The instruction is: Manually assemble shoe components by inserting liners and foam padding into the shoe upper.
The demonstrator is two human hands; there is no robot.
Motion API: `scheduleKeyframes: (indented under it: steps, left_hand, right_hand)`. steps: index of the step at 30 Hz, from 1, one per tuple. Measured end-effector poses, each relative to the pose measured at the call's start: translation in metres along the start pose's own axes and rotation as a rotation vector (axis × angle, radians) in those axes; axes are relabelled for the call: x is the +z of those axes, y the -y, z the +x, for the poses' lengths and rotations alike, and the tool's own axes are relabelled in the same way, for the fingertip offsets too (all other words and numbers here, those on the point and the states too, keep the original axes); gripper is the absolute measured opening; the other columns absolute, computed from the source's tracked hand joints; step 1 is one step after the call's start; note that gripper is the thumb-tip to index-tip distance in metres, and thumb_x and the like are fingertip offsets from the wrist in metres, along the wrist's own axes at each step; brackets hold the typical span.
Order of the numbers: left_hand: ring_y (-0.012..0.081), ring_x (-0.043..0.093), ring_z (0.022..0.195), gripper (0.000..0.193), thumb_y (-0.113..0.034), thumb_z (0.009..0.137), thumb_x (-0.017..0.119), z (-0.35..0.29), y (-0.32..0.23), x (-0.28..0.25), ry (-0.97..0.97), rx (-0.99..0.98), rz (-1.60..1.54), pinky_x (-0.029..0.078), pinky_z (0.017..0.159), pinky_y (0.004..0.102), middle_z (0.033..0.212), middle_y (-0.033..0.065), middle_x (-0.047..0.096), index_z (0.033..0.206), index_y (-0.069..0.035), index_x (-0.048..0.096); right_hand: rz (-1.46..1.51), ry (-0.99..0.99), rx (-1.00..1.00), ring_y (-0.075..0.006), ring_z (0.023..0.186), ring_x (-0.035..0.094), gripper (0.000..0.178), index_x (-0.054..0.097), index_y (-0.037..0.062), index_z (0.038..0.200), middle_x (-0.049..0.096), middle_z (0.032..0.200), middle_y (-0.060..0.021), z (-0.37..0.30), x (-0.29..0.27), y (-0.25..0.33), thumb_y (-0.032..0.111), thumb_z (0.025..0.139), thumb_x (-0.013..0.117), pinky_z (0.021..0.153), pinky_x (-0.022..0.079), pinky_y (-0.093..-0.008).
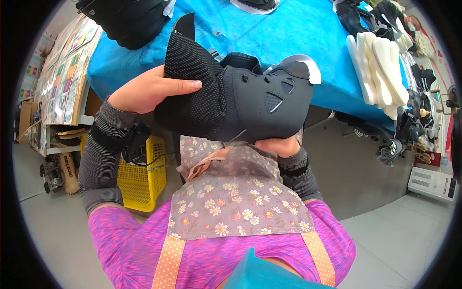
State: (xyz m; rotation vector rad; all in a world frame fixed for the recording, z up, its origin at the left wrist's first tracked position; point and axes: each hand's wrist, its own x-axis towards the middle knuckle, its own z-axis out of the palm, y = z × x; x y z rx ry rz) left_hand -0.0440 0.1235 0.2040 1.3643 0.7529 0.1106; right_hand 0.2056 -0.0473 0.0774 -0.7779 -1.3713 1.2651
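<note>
A black shoe upper (274, 98) hangs over my lap at the table's near edge. It has smooth panels with small cut-out windows, coarse mesh on its left part and a white-edged piece at its far right. My left hand (144, 89) grips the mesh part, thumb on top and fingers behind it. From below, my right hand (281, 146) holds the near right edge; most of its fingers are hidden under the upper.
Blue cloth covers the table (288, 36) ahead. A black stack of pieces (127, 21) stands at the far left, and white sole-shaped pieces (378, 72) lie at the right edge beside black shoe parts (353, 19). Below left sits a yellow crate (137, 185).
</note>
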Motion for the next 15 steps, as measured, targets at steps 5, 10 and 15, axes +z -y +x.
scheduleKeyframes:
  steps: [5,10,15]
  left_hand:
    - [0.0098,0.058,0.092,0.03,-0.016,0.085,0.067,0.005,0.003,0.004,-0.045,0.265,0.268,0.047,0.084,0.0253,0.102,0.0038,0.064,0.109,0.0,0.06]
    - [0.0011,0.055,0.078,0.013,-0.016,0.09,0.061,0.011,0.015,-0.002,-0.158,0.162,0.164,0.044,0.069,0.0153,0.086,-0.0029,0.06,0.09,-0.004,0.056]
    - [0.004,0.057,0.084,0.017,-0.013,0.091,0.06,0.008,0.003,0.005,-0.194,0.303,-0.014,0.046,0.074,0.0166,0.093,-0.0001,0.061,0.105,-0.005,0.054]
  right_hand:
    - [0.414,-0.216,-0.038,-0.0224,0.11,0.055,0.055,0.055,-0.003,0.121,0.059,0.119,-0.0114,0.002,0.01,0.008,-0.007,0.067,0.062,0.094,0.043,-0.0337]
    - [0.224,-0.264,-0.072,-0.0241,0.114,0.053,0.063,0.052,-0.0042,0.124,0.057,0.123,-0.0131,-0.008,0.001,0.001,-0.006,0.062,0.061,0.097,0.042,-0.0356]
    - [0.328,-0.147,-0.128,-0.0251,0.122,0.047,0.068,0.046,-0.0022,0.131,0.051,0.131,-0.0135,-0.003,-0.006,0.0,-0.001,0.066,0.065,0.104,0.036,-0.0376]
